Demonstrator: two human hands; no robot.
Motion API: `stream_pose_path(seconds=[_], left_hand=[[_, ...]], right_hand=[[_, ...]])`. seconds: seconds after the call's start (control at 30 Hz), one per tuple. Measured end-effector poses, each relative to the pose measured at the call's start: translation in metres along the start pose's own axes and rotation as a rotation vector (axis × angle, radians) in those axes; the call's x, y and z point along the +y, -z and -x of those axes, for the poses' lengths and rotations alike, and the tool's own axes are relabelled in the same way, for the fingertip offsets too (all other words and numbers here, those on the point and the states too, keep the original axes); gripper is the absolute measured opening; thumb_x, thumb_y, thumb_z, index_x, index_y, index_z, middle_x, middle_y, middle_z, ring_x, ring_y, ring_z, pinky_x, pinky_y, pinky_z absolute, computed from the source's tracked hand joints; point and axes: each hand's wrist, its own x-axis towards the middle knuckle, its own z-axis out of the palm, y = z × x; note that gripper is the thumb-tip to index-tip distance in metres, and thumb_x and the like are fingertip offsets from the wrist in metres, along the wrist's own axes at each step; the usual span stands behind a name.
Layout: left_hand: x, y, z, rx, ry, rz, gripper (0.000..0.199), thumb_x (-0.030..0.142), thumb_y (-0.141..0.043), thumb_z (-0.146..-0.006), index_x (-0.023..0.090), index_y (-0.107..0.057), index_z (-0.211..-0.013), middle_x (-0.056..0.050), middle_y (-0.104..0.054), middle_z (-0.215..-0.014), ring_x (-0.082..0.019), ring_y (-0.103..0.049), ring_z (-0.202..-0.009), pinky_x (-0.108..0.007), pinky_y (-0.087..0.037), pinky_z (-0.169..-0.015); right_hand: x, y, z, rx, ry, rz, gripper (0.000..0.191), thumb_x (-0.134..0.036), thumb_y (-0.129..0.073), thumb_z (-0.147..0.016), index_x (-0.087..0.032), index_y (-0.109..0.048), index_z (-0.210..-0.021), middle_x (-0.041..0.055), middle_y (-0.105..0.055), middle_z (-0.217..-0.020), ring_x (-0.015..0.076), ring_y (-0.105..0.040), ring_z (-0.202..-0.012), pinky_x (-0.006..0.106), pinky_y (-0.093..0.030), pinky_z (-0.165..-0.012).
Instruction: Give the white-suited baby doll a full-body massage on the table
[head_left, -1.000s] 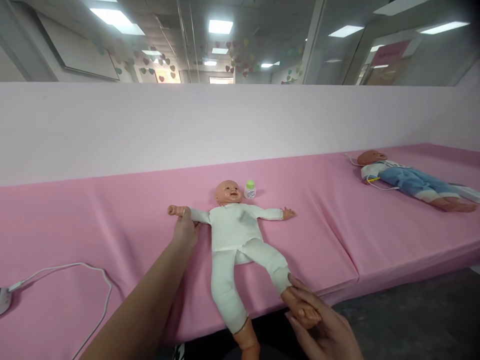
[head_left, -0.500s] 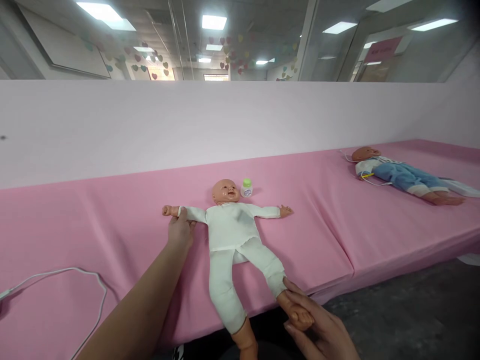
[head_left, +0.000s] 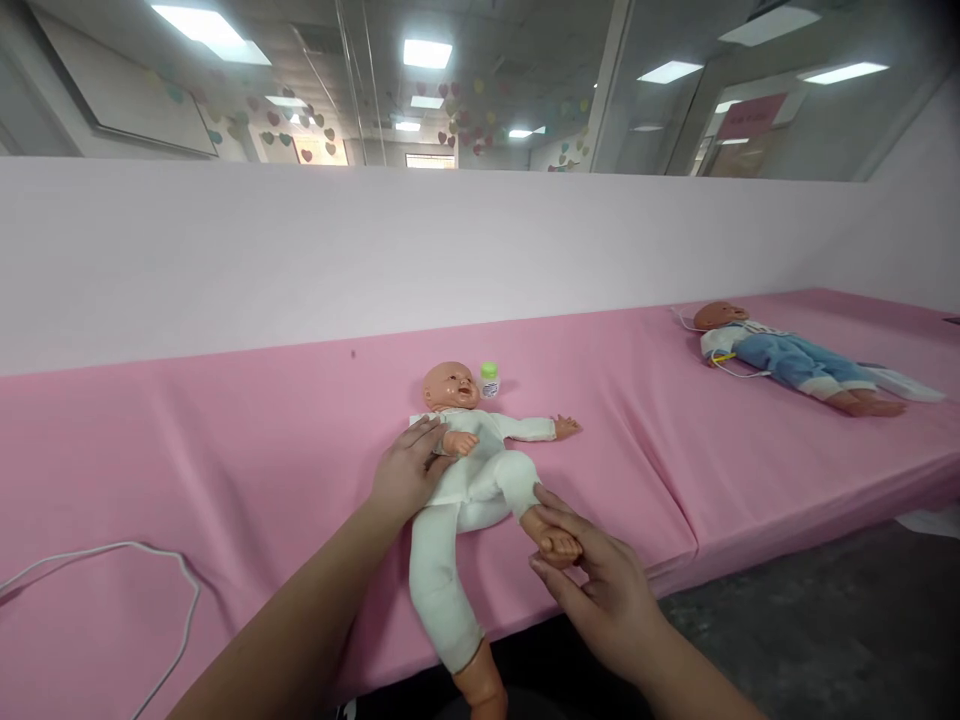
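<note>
A baby doll [head_left: 480, 490] in a white suit lies on its back on the pink padded table [head_left: 285, 450], its head away from me. My left hand [head_left: 409, 470] is closed around the doll's arm at the left and holds it folded over the chest; the doll's small hand shows beyond my fingers. My right hand [head_left: 592, 570] grips the doll's lower leg near the foot, the knee bent up towards the belly. The doll's other leg hangs over the near edge. Its other arm stretches out to the right.
Beside the doll's head stands a small white bottle with a green cap [head_left: 490, 380]. A second doll in blue trousers [head_left: 795, 362] lies at the far right with thin tubes. A white cable [head_left: 184, 570] curls at the left. A white wall [head_left: 300, 260] with windows rises behind.
My left hand has brought the doll's arm from stretched out sideways to across its chest. My right hand has pushed the held leg up, bending the knee.
</note>
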Motion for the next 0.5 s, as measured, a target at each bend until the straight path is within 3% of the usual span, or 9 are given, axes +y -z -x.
stream_pose_path(seconds=[0.17, 0.27, 0.4, 0.5], left_hand=[[-0.002, -0.004, -0.003, -0.119, -0.077, -0.040, 0.043, 0.026, -0.063, -0.093, 0.026, -0.065, -0.136, -0.007, -0.062, -0.148, -0.028, -0.048, -0.146, -0.050, -0.026, -0.128], [-0.001, -0.006, -0.003, -0.130, -0.073, -0.096, 0.044, 0.027, -0.061, -0.095, 0.024, -0.063, -0.139, -0.008, -0.060, -0.150, -0.028, -0.047, -0.147, -0.048, -0.026, -0.128], [-0.003, -0.003, -0.001, -0.072, 0.025, -0.096, 0.045, 0.030, -0.058, -0.096, 0.024, -0.061, -0.141, -0.010, -0.060, -0.149, -0.031, -0.052, -0.142, -0.049, -0.037, -0.120], [-0.006, 0.006, -0.002, 0.039, 0.189, 0.006, 0.039, 0.033, -0.060, -0.095, 0.026, -0.064, -0.133, -0.009, -0.074, -0.123, -0.031, -0.069, -0.110, -0.045, -0.052, -0.098]], right_hand=[[0.009, -0.012, -0.025, -0.003, -0.089, -0.046, 0.050, -0.030, -0.069, -0.093, -0.026, -0.061, -0.142, 0.0115, -0.055, -0.154, 0.0296, -0.061, -0.134, 0.041, -0.061, -0.101], [0.017, -0.021, -0.033, 0.030, -0.108, -0.051, 0.051, -0.031, -0.071, -0.092, -0.025, -0.062, -0.141, 0.0115, -0.058, -0.152, 0.0295, -0.064, -0.131, 0.045, -0.059, -0.105], [0.019, -0.021, -0.029, 0.041, -0.095, -0.085, 0.050, -0.032, -0.071, -0.093, -0.024, -0.061, -0.141, 0.0124, -0.057, -0.153, 0.0293, -0.061, -0.135, 0.044, -0.057, -0.107], [0.012, -0.014, -0.013, 0.022, -0.060, -0.085, 0.049, -0.032, -0.069, -0.095, -0.026, -0.059, -0.143, 0.0124, -0.054, -0.155, 0.0293, -0.056, -0.139, 0.042, -0.057, -0.106]])
